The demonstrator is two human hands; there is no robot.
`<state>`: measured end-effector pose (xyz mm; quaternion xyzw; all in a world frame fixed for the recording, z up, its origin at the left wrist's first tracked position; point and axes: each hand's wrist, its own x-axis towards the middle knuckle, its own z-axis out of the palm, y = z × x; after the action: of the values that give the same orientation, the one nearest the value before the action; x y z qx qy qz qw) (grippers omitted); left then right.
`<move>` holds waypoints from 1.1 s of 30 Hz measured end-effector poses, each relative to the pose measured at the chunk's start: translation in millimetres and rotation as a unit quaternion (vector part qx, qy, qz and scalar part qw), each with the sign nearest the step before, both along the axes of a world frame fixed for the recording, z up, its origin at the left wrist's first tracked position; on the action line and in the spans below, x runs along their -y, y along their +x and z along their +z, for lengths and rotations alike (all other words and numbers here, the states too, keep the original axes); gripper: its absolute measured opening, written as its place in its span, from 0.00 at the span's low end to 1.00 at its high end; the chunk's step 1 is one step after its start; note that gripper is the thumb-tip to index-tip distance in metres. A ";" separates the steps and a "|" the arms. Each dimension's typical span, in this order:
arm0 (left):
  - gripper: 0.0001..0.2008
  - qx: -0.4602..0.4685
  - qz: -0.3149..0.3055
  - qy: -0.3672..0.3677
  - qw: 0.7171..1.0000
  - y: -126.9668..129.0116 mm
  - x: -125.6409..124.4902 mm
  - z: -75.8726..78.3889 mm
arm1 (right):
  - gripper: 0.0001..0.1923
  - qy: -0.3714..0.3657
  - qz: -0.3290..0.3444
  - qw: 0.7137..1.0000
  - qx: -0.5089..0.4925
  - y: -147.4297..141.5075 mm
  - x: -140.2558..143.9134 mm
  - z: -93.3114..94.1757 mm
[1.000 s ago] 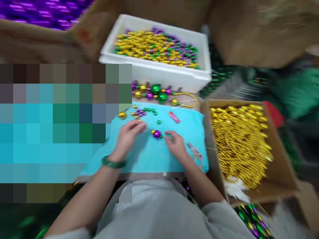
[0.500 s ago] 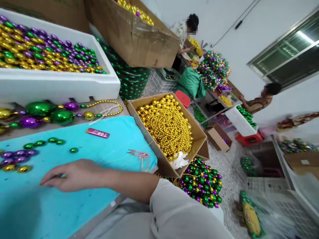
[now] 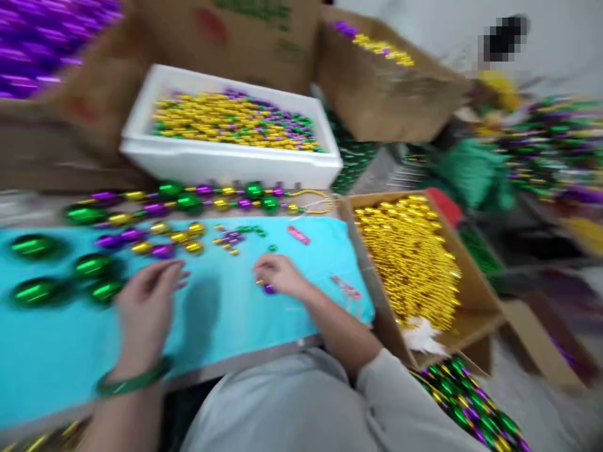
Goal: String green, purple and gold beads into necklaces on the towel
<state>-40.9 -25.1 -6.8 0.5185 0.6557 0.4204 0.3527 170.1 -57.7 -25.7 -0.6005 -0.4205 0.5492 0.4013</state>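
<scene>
- Left hand point(image 3: 147, 307) has shifted from the small beads point(image 3: 230, 238) to beside the green balls point(image 3: 104, 290); grip blurred, cannot tell its state.
- Right hand point(image 3: 280, 276) curls at the purple ball point(image 3: 269, 289), over blue cloth point(image 3: 242, 307); cannot tell if its grip pinches.

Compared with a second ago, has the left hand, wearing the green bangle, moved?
Yes, leftward. The left hand was close to the small shiny purple bead cluster; now it is well to the cluster's left.

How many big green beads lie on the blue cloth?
4 big green beads: two near the picture's left edge, two nearer the left hand. That hand may hide more.
</scene>
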 end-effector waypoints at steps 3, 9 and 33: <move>0.06 -0.134 0.007 0.103 0.986 -24.1 -18.1 -16.5 | 0.07 -0.003 -0.063 0.994 -0.086 12.7 -1.9 8.0; 0.11 -0.261 -0.005 0.099 0.960 -58.2 -15.1 -42.3 | 0.11 0.101 -0.104 0.981 -0.132 35.2 -1.7 44.9; 0.27 0.406 -0.063 -0.088 0.907 -30.0 3.7 -24.4 | 0.09 0.101 -0.013 0.994 0.044 28.8 42.5 0.7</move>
<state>-70.9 -28.8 -31.2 0.3098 0.4560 0.5122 0.6585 198.9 -100.2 -25.0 -0.5859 -0.4833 0.4713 0.4482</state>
